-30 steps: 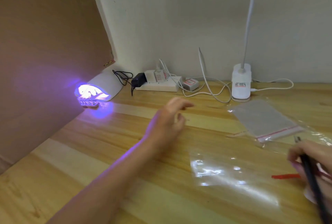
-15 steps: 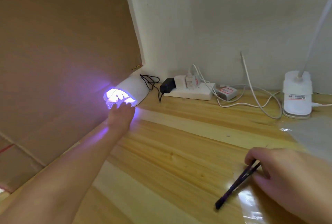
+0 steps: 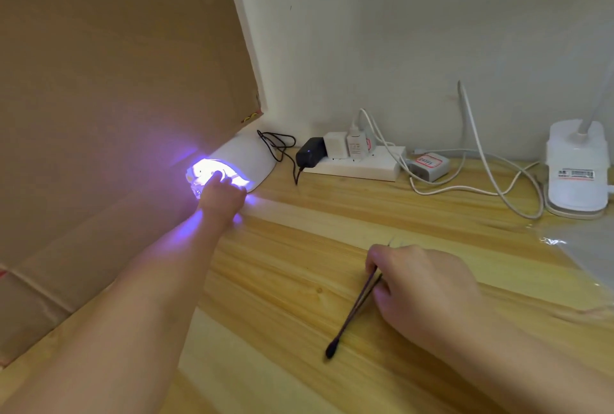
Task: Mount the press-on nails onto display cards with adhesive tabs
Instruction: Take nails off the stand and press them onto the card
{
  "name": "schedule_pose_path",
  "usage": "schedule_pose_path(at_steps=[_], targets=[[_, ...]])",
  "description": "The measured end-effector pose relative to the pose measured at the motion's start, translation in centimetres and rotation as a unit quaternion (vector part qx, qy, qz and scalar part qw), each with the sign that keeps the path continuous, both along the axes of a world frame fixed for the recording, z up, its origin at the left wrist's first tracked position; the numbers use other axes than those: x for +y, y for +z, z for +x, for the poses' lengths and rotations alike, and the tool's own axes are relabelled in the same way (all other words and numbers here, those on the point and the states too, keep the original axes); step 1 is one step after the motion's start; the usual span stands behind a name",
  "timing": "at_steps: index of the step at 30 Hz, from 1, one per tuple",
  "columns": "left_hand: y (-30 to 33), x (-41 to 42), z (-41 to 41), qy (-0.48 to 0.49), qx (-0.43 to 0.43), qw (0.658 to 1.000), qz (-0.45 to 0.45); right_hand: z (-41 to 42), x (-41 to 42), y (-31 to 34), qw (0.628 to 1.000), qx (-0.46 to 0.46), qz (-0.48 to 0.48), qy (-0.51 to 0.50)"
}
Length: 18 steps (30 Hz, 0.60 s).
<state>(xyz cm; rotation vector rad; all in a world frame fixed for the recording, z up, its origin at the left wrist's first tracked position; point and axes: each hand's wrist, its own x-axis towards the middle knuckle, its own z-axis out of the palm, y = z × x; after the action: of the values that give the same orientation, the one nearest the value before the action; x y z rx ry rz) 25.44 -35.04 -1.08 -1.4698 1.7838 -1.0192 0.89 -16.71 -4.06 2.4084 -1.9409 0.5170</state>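
Observation:
My left hand [image 3: 221, 196] reaches into the glowing mouth of a white UV nail lamp [image 3: 241, 159] at the far left, against the cardboard wall. Its fingertips are inside the violet light, and whether they hold anything is hidden by the glare. My right hand [image 3: 420, 284] rests on the wooden table [image 3: 299, 264] and grips dark tweezers [image 3: 352, 312], whose tail points toward me. A clear plastic bag [image 3: 588, 254] lies at the right edge.
A tall cardboard sheet [image 3: 116, 98] walls off the left side. At the back stand a white power strip [image 3: 355, 164] with plugs and cables, a small white adapter [image 3: 428, 166], and the white base of a desk lamp [image 3: 576, 174].
My left hand has stretched from mid-table to the UV lamp and now enters its opening. The view swung left, and my right hand with the tweezers moved toward the table's middle.

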Motion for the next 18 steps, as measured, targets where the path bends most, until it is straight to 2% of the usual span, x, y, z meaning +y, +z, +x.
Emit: schedule_pose_path(at_steps=[7, 8, 10, 12, 14, 18], targets=[[2.0, 0.8, -1.6, -0.087, -0.053, 0.993, 0.061, 0.1, 0.0, 0.4, 0.998, -0.036, -0.037, 0.03], [2.3, 1.4, -2.3, -0.097, -0.033, 0.992, 0.076, -0.1, 0.2, 0.8, 0.998, -0.043, -0.037, 0.035], [3.3, 3.3, -4.0, -0.129, 0.064, 0.984, 0.106, -0.8, 0.9, 1.4, 0.996, -0.07, -0.041, 0.042], [4.2, 5.9, -6.0, -0.185, 0.224, 0.946, 0.144, -1.8, 2.0, 2.1, 0.994, -0.089, -0.048, 0.039], [5.0, 8.9, -8.3, -0.226, 0.364, 0.885, 0.18, -3.4, 3.4, 2.8, 0.991, -0.106, -0.069, 0.035], [5.4, 14.4, -14.0, -0.307, 0.489, 0.78, 0.24, -8.0, 7.0, 3.8, 0.983, -0.168, -0.078, 0.003]])
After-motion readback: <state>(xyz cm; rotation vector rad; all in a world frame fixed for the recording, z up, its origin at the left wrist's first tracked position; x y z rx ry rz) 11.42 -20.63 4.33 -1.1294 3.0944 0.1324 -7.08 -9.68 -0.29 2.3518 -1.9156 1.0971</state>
